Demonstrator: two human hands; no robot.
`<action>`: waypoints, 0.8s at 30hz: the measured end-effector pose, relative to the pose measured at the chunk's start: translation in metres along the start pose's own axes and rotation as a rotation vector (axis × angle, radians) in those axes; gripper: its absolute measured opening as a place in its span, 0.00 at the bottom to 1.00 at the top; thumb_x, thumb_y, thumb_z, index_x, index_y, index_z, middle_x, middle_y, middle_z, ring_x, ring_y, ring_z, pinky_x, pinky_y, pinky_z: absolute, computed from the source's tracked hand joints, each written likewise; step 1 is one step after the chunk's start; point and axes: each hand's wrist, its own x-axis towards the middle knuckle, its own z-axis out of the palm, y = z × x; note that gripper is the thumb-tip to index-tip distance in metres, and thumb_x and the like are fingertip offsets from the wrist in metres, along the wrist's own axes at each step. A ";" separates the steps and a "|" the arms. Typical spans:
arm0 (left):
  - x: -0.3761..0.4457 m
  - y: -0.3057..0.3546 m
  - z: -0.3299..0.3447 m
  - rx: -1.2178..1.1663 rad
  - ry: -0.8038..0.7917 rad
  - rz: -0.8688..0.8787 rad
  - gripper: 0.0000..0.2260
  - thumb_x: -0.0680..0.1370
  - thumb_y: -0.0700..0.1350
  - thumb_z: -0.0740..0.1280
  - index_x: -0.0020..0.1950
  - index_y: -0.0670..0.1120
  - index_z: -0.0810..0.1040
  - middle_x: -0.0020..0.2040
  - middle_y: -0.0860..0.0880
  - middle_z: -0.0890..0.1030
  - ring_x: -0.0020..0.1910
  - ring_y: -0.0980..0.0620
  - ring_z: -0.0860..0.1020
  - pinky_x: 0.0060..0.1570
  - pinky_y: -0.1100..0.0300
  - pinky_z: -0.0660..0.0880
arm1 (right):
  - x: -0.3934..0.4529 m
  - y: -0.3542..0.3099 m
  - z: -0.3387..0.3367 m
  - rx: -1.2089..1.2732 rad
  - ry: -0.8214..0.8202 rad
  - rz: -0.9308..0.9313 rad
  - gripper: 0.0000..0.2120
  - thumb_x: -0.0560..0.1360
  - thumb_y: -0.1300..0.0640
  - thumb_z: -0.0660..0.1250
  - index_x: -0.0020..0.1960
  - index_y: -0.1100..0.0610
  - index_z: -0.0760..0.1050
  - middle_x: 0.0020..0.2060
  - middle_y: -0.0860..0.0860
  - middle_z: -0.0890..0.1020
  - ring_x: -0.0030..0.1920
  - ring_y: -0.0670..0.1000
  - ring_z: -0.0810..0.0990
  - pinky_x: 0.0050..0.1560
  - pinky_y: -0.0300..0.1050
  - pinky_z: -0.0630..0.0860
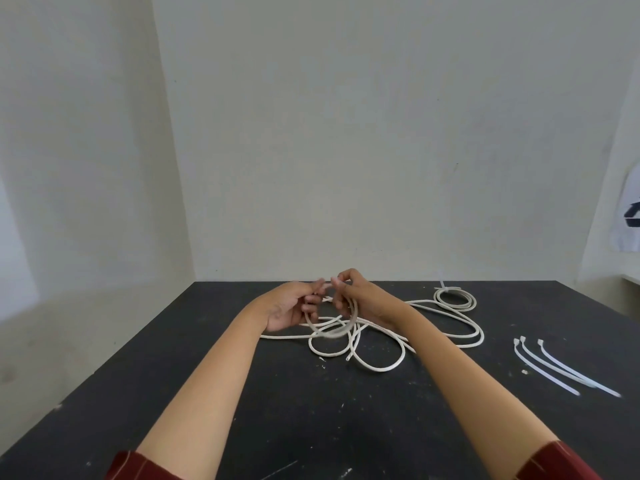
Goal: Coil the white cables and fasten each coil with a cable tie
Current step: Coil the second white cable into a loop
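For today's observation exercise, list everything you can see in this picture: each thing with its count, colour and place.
table: one, black, fills the foreground
loose cables: count unclear, white, tangled at table centre
held coil: one, white, hanging from both hands
tied coil: one, white, far right of table
cable ties: three, white, right side of table
walls: pale, behind the table
left hand: fingers curled on the held coil
right hand: fingers curled on the held coil
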 end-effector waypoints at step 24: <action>-0.031 0.015 -0.029 -0.401 -0.478 0.003 0.18 0.74 0.36 0.69 0.61 0.36 0.68 0.43 0.48 0.76 0.36 0.57 0.74 0.39 0.64 0.75 | 0.007 -0.014 0.006 -0.113 -0.115 -0.104 0.16 0.81 0.47 0.59 0.43 0.55 0.77 0.30 0.48 0.72 0.29 0.46 0.62 0.33 0.40 0.59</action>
